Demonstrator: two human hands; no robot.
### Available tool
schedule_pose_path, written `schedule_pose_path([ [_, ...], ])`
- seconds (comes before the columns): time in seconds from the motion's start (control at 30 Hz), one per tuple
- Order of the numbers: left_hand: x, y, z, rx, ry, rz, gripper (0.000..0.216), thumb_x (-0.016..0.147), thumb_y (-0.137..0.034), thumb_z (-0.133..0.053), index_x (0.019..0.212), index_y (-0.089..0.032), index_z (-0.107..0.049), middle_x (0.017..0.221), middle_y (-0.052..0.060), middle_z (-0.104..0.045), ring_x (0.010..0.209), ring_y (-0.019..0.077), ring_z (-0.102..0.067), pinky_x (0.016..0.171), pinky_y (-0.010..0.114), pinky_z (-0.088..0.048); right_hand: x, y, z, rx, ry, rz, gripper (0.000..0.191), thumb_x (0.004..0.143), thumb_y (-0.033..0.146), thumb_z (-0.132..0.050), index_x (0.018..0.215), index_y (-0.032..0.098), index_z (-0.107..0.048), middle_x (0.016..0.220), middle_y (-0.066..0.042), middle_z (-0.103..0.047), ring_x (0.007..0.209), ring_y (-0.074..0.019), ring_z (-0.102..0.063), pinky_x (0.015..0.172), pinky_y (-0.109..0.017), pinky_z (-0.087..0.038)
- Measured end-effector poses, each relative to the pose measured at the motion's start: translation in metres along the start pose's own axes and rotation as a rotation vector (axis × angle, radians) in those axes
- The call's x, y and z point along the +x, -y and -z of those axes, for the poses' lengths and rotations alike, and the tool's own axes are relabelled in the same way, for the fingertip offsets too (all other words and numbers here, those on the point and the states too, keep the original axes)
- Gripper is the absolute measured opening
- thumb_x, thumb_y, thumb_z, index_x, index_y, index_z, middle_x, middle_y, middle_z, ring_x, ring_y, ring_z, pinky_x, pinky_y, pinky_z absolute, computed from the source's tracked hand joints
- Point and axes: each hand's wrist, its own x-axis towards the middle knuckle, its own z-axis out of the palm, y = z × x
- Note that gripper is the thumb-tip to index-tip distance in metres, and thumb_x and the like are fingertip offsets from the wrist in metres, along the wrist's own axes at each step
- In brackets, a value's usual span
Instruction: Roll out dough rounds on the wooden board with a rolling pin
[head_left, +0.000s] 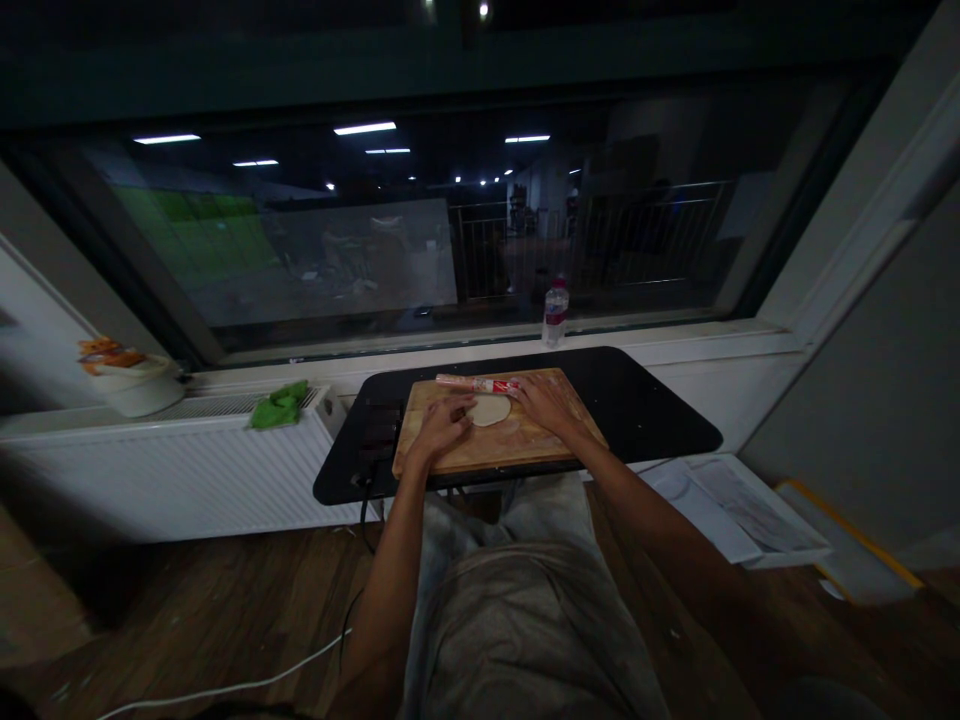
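A flattened round of dough lies on a wooden cutting board. Just beyond it, near the board's far edge, lies a slim red-and-white tube, used-looking like a wrapped roller; its exact kind is unclear. My left hand is at the dough's left edge, fingers bent and thumb close to them, apparently gripping that edge. My right hand is over the tube's right end, with its fingers closed on it. The palm side of both hands is hidden.
The board rests on a small black table by the window. Dark blocks with a cable sit left of the board. A water bottle stands on the sill. A green cloth and white bowl top the radiator. A white box lies right.
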Motion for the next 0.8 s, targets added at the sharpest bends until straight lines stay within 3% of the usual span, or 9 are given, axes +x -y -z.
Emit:
schedule_pose_path([
  [0.3, 0.0015, 0.0008, -0.0012, -0.004, 0.010, 0.005, 0.044, 0.093, -0.015, -0.072, 0.134, -0.025, -0.085, 0.151, 0.009, -0.079, 0.148, 0.0296, -0.069, 0.134, 0.055, -0.046, -0.0016, -0.0003, -0.0005, -0.025, -0.004, 0.017, 0.042, 0.123, 0.036, -0.045, 0.149, 0.020, -0.073, 0.153, -0.016, -0.075, 0.141, -0.0302, -0.067, 0.123, -0.043, -0.046],
  [0.6, 0.0004, -0.0024, -0.0010, 0.052, 0.010, -0.005, 0.037, 0.101, -0.020, -0.073, 0.136, -0.027, -0.084, 0.151, 0.008, -0.079, 0.150, 0.0305, -0.067, 0.140, 0.056, -0.037, -0.0006, -0.0056, -0.0053, 0.018, -0.024, 0.060, 0.041, 0.123, 0.036, -0.045, 0.146, 0.018, -0.075, 0.149, -0.016, -0.076, 0.137, -0.0307, -0.068, 0.120, -0.043, -0.048],
  [0.8, 0.0012, -0.0025, -0.0021, 0.088, 0.007, -0.014, 0.034, 0.104, -0.024, -0.070, 0.135, -0.027, -0.085, 0.150, 0.008, -0.080, 0.149, 0.0311, -0.068, 0.138, 0.055, -0.041, -0.0016, -0.0048, -0.0038, 0.044, -0.042, 0.031, 0.042, 0.123, 0.040, -0.046, 0.146, 0.019, -0.075, 0.148, -0.016, -0.077, 0.137, -0.0328, -0.068, 0.119, -0.044, -0.048],
])
